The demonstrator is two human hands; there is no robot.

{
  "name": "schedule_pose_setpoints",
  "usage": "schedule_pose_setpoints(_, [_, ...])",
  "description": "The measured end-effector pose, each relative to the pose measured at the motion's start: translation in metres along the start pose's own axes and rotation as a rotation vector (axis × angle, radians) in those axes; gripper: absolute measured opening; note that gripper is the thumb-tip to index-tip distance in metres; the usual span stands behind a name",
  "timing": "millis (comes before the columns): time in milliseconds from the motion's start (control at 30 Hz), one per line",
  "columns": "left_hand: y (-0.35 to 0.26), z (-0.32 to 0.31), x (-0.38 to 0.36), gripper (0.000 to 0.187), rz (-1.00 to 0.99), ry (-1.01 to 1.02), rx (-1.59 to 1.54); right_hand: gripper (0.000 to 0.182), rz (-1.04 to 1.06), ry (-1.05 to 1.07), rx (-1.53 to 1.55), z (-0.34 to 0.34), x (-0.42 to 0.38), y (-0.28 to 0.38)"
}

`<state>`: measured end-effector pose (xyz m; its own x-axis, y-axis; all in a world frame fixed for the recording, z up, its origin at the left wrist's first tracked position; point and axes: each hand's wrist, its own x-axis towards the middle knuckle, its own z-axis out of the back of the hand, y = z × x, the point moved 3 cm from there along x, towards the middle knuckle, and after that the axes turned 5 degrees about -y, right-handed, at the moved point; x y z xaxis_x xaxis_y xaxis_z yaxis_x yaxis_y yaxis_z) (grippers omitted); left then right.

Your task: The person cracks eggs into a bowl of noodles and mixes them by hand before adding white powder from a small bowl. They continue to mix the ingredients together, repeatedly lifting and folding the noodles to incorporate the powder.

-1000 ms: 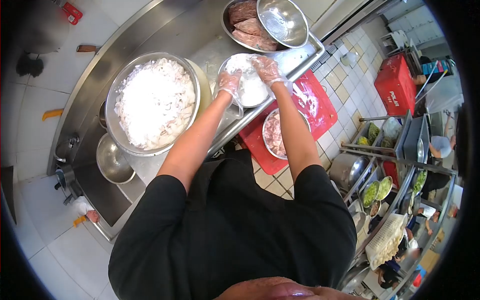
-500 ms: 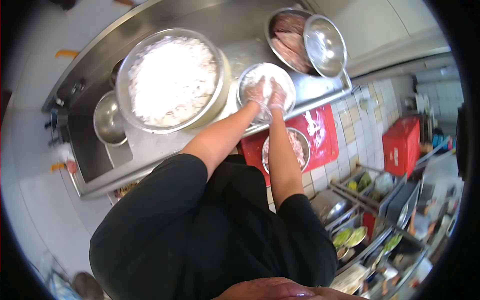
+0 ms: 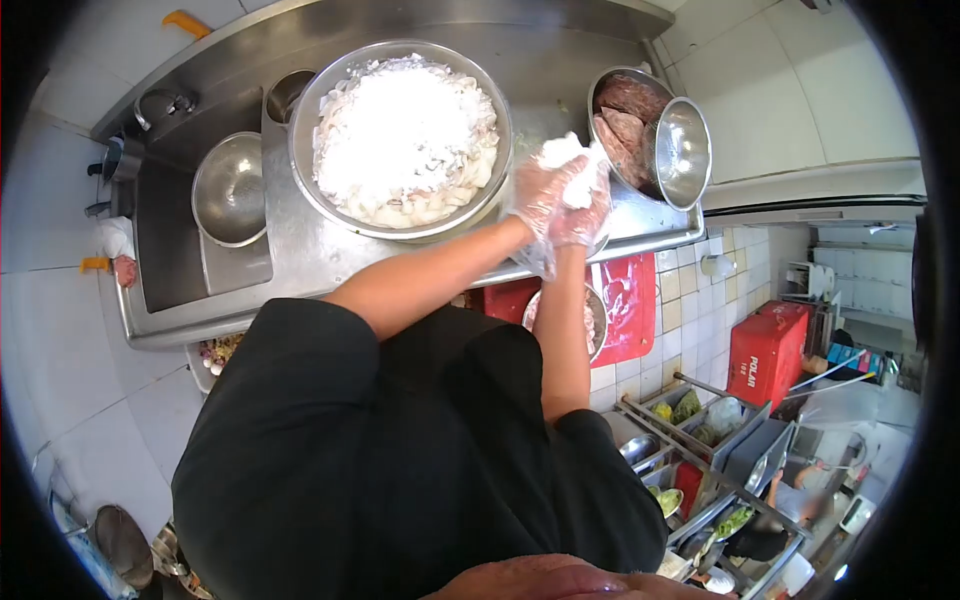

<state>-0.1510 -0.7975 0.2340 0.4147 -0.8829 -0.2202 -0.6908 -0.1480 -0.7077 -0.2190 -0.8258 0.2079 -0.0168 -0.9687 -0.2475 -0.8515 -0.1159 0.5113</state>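
Observation:
In clear plastic gloves, my left hand point(image 3: 545, 192) and my right hand point(image 3: 588, 212) are closed around a white powdery mass point(image 3: 574, 172). They hold it above a steel bowl, mostly hidden under them. To the left stands a large steel bowl point(image 3: 300, 150) heaped with pale pieces under white powder point(image 3: 410, 125). A bowl of raw meat point(image 3: 625, 135) sits to the right, with an empty steel bowl point(image 3: 683, 153) tilted on its edge. Below my hands, a bowl of pink meat pieces point(image 3: 598, 325) rests on a red surface point(image 3: 630, 300), partly behind my right forearm.
The steel counter point(image 3: 330, 270) has a sink point(image 3: 170, 240) at the left with a colander point(image 3: 230, 190) in it. A red cooler point(image 3: 768, 352), racks of vegetables point(image 3: 700, 415) and a person's arm point(image 3: 775, 487) are at the right.
Both hands have come up out of the powder bowl, now with a white mass between them. The camera view has shifted, so the bowls and counter appear in different places.

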Motion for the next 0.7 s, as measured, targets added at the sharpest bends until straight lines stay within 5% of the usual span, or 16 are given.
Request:
schedule_pose_setpoints(100, [-0.053, 0.033, 0.002, 0.022, -0.145, -0.038, 0.145, 0.03, -0.058, 0.019, -0.066, -0.06, -0.039, -0.038])
schedule_pose_setpoints(300, [-0.11, 0.116, 0.015, 0.021, -0.489, -0.212, 0.539, 0.027, -0.212, 0.014, -0.119, -0.06, -0.044, -0.137])
schedule_pose_setpoints(333, [-0.119, 0.126, 0.017, 0.021, -0.521, -0.247, 0.63, 0.028, -0.114, 0.025, -0.309, -0.054, -0.035, -0.142])
schedule_pose_setpoints(433, [-0.13, 0.147, 0.037, 0.031, -0.434, -0.167, 0.707, 0.03, 0.122, 0.042, -0.854, -0.059, -0.017, -0.127])
schedule_pose_setpoints(700, [-0.195, 0.186, 0.079, 0.049, -0.238, -0.255, 1.191, 0.028, 0.243, 0.353, -1.488, -0.145, 0.011, -0.132])
